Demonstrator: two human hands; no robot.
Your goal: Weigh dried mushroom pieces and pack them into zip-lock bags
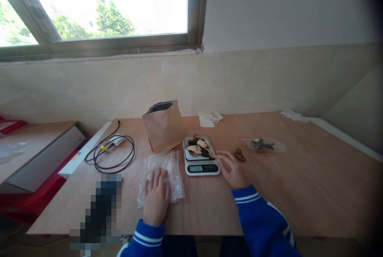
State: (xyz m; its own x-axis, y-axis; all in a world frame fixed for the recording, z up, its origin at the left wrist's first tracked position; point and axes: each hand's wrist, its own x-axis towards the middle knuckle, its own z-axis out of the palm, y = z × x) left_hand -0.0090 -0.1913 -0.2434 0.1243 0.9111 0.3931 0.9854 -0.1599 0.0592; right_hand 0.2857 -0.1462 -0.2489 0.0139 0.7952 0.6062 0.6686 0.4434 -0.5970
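My left hand (155, 198) lies flat, fingers spread, on a stack of clear zip bags (163, 171) with red seals. My right hand (230, 167) rests on the table beside a small digital kitchen scale (201, 162), fingers stretched toward its right edge, holding nothing. On the scale's platform sit several dried brown and pale slices (200, 146). One loose dark piece (239, 154) lies on the wood just past my right fingertips. An open brown paper pouch (164, 126) stands behind the zip bags.
A coiled black cable (111, 153) lies at the left on the wooden table (299, 185). A clear bag holding dark pieces (263, 144) lies to the right. Crumpled white tissues (211, 118) sit near the wall. A blurred dark object (100, 209) is at the front left.
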